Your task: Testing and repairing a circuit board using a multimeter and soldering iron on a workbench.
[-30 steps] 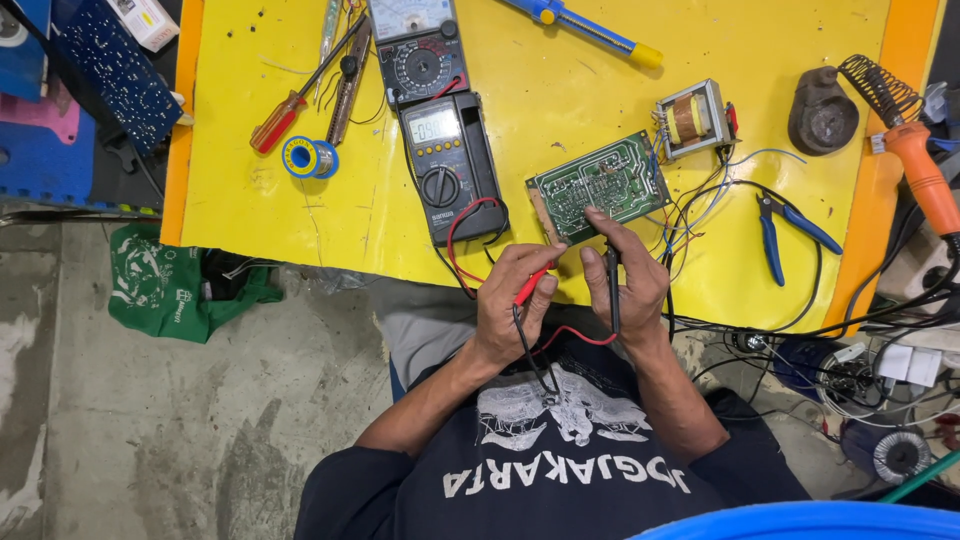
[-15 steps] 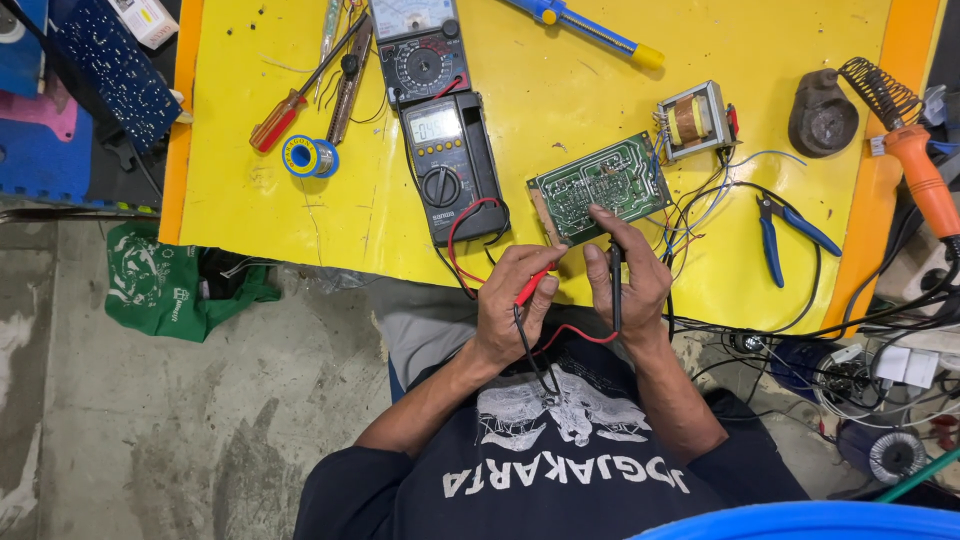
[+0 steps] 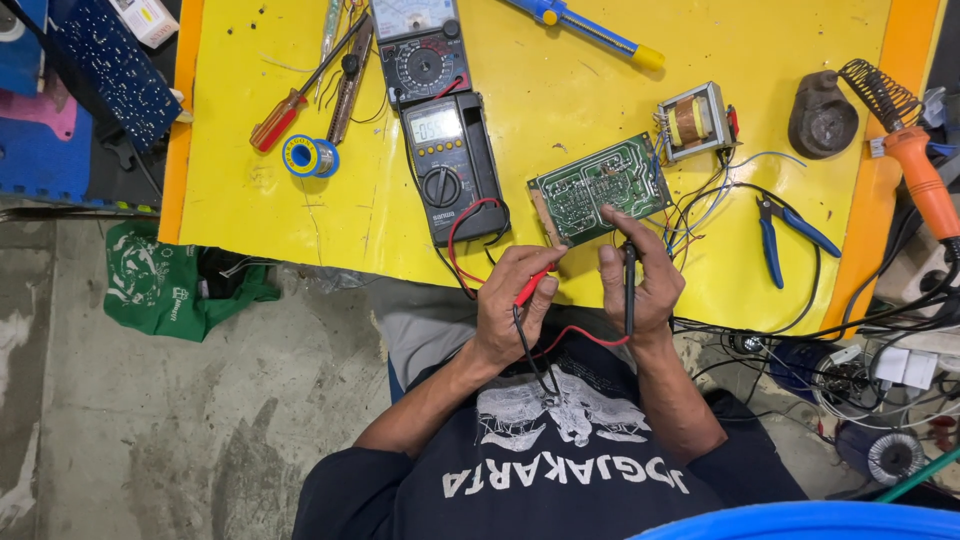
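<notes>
Nothing shifted since earlier frame: left hand [image 3: 515,300] grips red probe [image 3: 533,285], right hand [image 3: 638,283] grips black probe [image 3: 629,285], tips at green circuit board [image 3: 598,188] just ahead; grey digital multimeter [image 3: 452,165] beyond left hand shows reading, probing underway.

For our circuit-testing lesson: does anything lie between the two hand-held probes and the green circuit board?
Nothing visible does. The red probe and black probe reach the near edge of the circuit board; only their leads trail behind.

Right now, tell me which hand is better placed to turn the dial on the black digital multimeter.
Left, probably. The left hand, pinching the red probe, sits just below the black digital multimeter. The right hand holds the black probe at the green circuit board, farther away.
</notes>
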